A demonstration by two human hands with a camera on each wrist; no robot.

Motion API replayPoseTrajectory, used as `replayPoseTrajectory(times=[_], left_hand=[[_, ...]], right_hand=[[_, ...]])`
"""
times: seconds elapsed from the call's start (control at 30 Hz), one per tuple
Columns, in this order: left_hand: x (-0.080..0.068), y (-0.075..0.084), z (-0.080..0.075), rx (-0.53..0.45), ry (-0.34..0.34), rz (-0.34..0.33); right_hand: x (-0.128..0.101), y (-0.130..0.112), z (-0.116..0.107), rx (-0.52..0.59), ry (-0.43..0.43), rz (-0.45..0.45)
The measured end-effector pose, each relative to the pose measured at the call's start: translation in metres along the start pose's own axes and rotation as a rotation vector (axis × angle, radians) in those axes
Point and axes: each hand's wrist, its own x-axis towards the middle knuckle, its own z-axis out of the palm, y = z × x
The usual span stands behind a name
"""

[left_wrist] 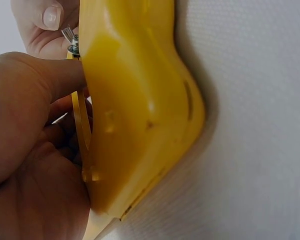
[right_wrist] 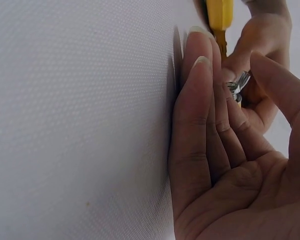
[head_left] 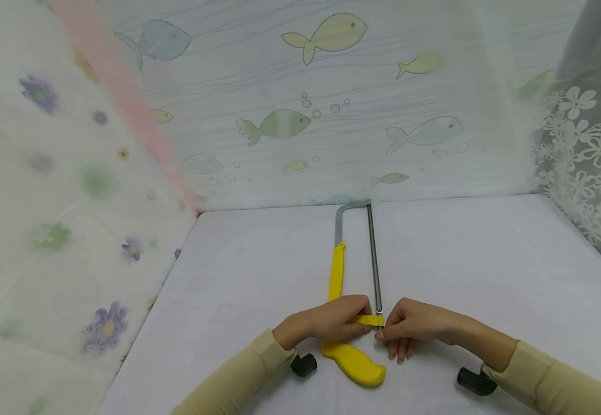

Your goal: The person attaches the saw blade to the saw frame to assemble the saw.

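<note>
A hacksaw with a yellow handle (head_left: 355, 363) and a thin metal blade (head_left: 374, 259) lies flat on the white table (head_left: 487, 259), its frame pointing away from me. My left hand (head_left: 331, 320) grips the yellow handle just above the pistol grip; in the left wrist view the fingers (left_wrist: 30, 125) curl round the handle (left_wrist: 140, 100). My right hand (head_left: 409, 325) meets it at the blade's near end. There the thumb and forefinger pinch a small metal wing nut (right_wrist: 238, 85), while the other fingers (right_wrist: 195, 130) lie straight on the table. The wing nut (left_wrist: 70, 40) also shows beside a fingertip.
Fish-patterned sheeting (head_left: 326, 115) closes the back, a flowered curtain (head_left: 62, 202) the left and white lace (head_left: 591, 161) the right. Black wrist-camera mounts (head_left: 303, 364) (head_left: 476, 381) rest near the table's front edge.
</note>
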Motion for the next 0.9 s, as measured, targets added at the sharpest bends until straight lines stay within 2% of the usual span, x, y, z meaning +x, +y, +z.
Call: replayPoseTrajectory(times=[0.9], left_hand=[[0.0005, 0.0021, -0.0017, -0.012, -0.007, -0.020]], right_hand=[[-0.0024, -0.0030, -0.0017, 0.023, -0.004, 0.023]])
